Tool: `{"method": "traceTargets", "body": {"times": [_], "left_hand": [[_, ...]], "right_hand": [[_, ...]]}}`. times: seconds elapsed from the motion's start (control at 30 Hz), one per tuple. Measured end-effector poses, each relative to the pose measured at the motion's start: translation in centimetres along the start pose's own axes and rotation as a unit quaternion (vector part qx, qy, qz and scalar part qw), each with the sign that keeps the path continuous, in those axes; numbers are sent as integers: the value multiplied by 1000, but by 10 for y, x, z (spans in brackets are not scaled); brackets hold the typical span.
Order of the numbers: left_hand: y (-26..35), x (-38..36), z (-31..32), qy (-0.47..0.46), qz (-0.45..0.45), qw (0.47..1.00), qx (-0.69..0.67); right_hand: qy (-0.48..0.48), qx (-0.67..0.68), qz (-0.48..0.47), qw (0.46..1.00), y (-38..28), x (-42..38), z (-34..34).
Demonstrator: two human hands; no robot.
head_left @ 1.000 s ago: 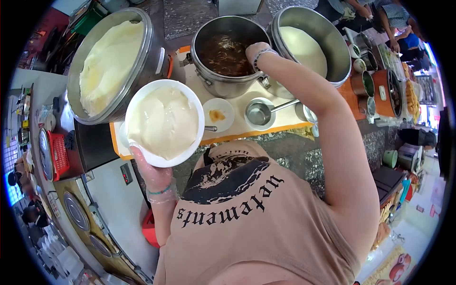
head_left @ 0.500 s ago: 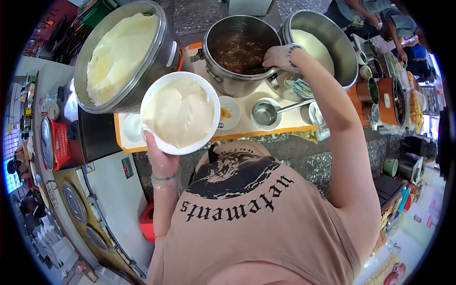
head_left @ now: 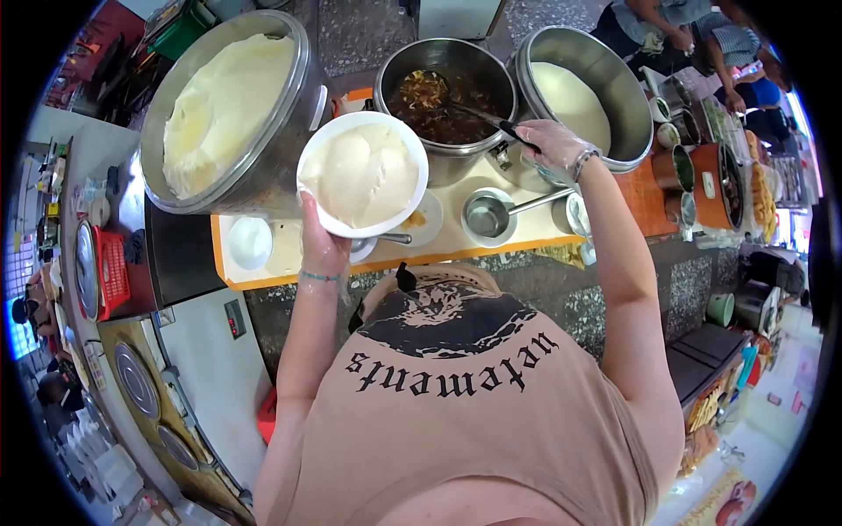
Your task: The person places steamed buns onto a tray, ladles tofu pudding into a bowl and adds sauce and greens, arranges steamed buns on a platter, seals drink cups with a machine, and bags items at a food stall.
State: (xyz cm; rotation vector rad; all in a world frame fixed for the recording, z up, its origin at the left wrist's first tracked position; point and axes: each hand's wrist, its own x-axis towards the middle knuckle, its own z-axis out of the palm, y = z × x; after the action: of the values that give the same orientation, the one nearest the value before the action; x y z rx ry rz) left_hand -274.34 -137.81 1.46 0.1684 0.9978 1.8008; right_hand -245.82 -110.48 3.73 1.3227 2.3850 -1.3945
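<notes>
My left hand point(head_left: 324, 241) grips a white bowl point(head_left: 415, 209) from below and the near side. Pale, smooth curd, like soft tofu point(head_left: 364, 171), fills it close to the rim. My right hand point(head_left: 561, 147), in a clear plastic glove, is closed around the black handle of a ladle point(head_left: 478, 111). The ladle's head, loaded with brown broth and yellowish shreds, is at the surface of a steel pot point(head_left: 383, 103) of dark brown soup. The bowl is beside this pot, on its near left. The ladle is apart from the bowl.
A large steel vat point(head_left: 303, 83) of pale curd stands left, and a steel pot point(head_left: 636, 131) of cream-coloured liquid right. On the orange-edged table are a saucepan point(head_left: 488, 216) in a dish and a small white bowl point(head_left: 251, 243). Other people's arms point(head_left: 730, 83) show at the upper right.
The bowl has moved right and away from me, closer to the soup pot. My right hand has drawn back to the right, and the ladle's filled head has come into view.
</notes>
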Motion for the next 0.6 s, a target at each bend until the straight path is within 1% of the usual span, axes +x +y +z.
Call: {"method": "traceTargets", "body": {"times": [0.07,0.1,0.17,0.2,0.23,0.27,0.37,0.4,0.43,0.5,0.57,0.6], "left_hand": [[-3,11,1,-18,-4,1000,0],[-5,17,2,-33,-9,999,0],[-12,30,2,-24,-16,1000,-3],[-16,36,1,-30,-24,999,-3],[-17,42,2,-35,-31,999,-2],[-19,46,5,-37,-30,999,2],[-22,56,8,-38,-42,998,25],[-24,60,10,-34,-32,998,33],[-24,62,11,-33,-31,998,32],[-23,67,14,-53,-49,996,57],[-26,72,17,-59,-41,996,45],[-26,72,19,-59,-48,996,45]], "right_hand": [[16,-60,-54,997,7,-5,-5],[30,-48,-75,996,-2,-16,-8],[45,-39,-97,994,-20,-33,-19],[34,111,14,993,-29,-40,-25],[21,258,123,958,-38,-45,-29],[13,265,98,959,-41,-51,-33],[23,271,91,958,-72,-78,-43],[55,279,103,953,-82,-87,-42],[53,278,102,954,-83,-90,-41],[70,237,105,963,-82,-95,-43],[64,228,101,966,-78,-96,-39],[47,201,99,973,-81,-97,-36]]}}
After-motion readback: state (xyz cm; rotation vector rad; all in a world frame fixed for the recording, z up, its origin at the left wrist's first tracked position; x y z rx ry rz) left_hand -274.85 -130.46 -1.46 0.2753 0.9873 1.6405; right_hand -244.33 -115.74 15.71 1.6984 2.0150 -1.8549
